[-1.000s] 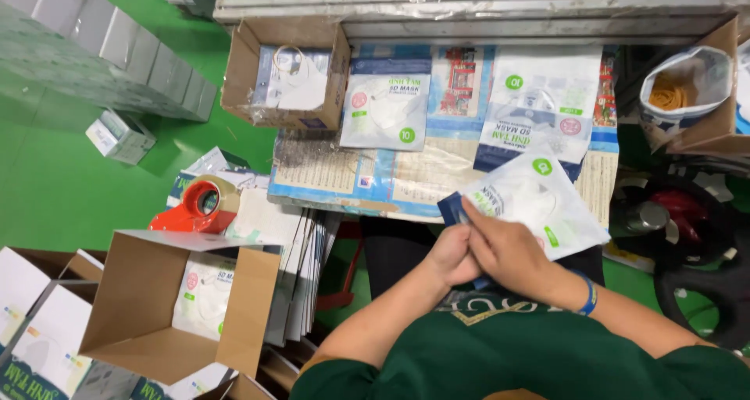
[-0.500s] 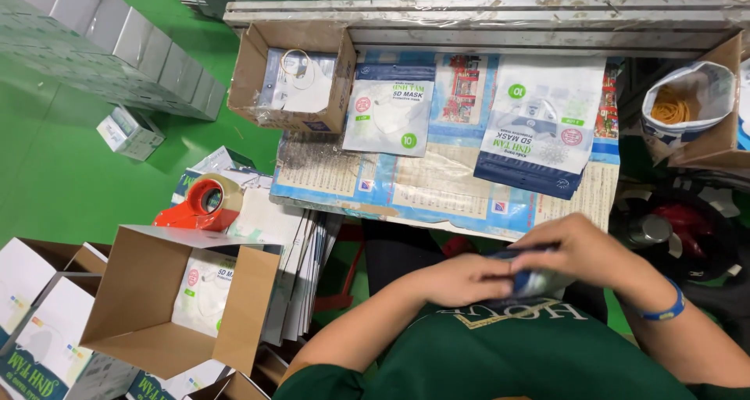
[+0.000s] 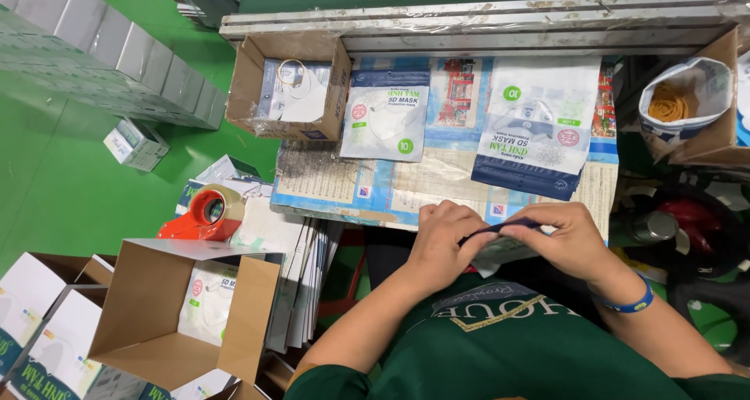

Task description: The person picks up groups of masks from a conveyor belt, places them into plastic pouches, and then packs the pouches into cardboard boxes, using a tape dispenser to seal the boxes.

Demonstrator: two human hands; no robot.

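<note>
My left hand (image 3: 439, 242) and my right hand (image 3: 564, 240) both pinch one white-and-navy mask packet (image 3: 504, 248) close to my chest, at the table's near edge. The packet is tilted edge-on, so only its dark top strip and part of its pale face show. On the table beyond my hands lie a single mask packet (image 3: 388, 116) and a stack of the same packets (image 3: 535, 130). A blue band circles my right wrist (image 3: 629, 302).
An open cardboard box (image 3: 168, 318) with mask packets inside stands at lower left. An orange tape dispenser (image 3: 205, 212) sits above it. A small cardboard tray (image 3: 289, 83) sits at the table's far left. At the right stands a bag of rubber bands (image 3: 676, 103). Grey cartons (image 3: 109, 64) line the green floor.
The packet was held flat over the table a second ago. Both hands have pulled it down toward my chest and turned it edge-on.
</note>
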